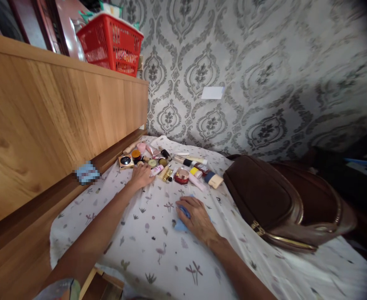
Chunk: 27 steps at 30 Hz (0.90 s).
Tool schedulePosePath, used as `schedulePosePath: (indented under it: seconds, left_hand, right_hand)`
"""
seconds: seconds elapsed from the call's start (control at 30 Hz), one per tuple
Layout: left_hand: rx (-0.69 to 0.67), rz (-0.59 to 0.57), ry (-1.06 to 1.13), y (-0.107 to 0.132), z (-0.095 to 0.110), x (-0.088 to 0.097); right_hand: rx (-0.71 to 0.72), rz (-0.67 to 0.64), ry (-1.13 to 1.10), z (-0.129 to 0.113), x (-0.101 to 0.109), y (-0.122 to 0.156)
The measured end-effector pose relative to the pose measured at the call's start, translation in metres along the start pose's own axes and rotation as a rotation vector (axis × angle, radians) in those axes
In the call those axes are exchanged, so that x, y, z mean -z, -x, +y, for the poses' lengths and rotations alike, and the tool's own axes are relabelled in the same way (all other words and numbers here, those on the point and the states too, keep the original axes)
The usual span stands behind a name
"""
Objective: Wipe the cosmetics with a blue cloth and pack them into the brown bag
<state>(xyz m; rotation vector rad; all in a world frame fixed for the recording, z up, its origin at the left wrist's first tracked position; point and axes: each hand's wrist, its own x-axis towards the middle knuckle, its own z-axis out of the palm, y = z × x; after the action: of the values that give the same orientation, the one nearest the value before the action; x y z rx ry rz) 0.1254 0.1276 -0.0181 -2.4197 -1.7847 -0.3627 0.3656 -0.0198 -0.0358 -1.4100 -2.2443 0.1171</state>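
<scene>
My left hand (142,175) reaches into a cluster of small cosmetics (167,166) on a white patterned sheet (146,246). Its fingers curl over a small item near a pink tube (157,169); what they hold is hidden. My right hand (194,216) lies nearer to me, fingers bent and closed on a light blue cloth (181,225) pressed against the sheet. Among the cosmetics are a red round jar (181,176), a gold compact (126,161) and a beige tube with a blue cap (214,179).
A brown open bag (271,204) with a gold zipper lies to the right. A wooden headboard (46,121) rises on the left, with a red plastic basket (111,43) on top. Grey patterned wallpaper (265,75) stands behind.
</scene>
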Motion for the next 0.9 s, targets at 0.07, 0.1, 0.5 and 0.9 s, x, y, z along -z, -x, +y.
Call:
schedulePosePath:
  seconds: [0.07,0.1,0.5,0.9]
  left_hand:
    - [0.001,0.000,0.004,0.0006,0.0006,0.0002]
    - [0.000,0.002,0.006,0.0009,0.0008,0.0003]
    - [-0.009,-0.006,-0.001,0.0015,-0.0010,0.0006]
    - [-0.011,-0.028,0.013,0.0026,-0.0007,0.0037]
  right_hand:
    - [0.000,0.003,0.001,-0.0003,0.0001,0.0001]
    - [0.002,0.007,0.002,-0.0004,0.0002,0.0001]
    - [-0.010,-0.011,-0.002,-0.0008,0.0005,-0.0008]
    - [-0.022,-0.019,-0.008,0.0003,-0.0003,-0.0004]
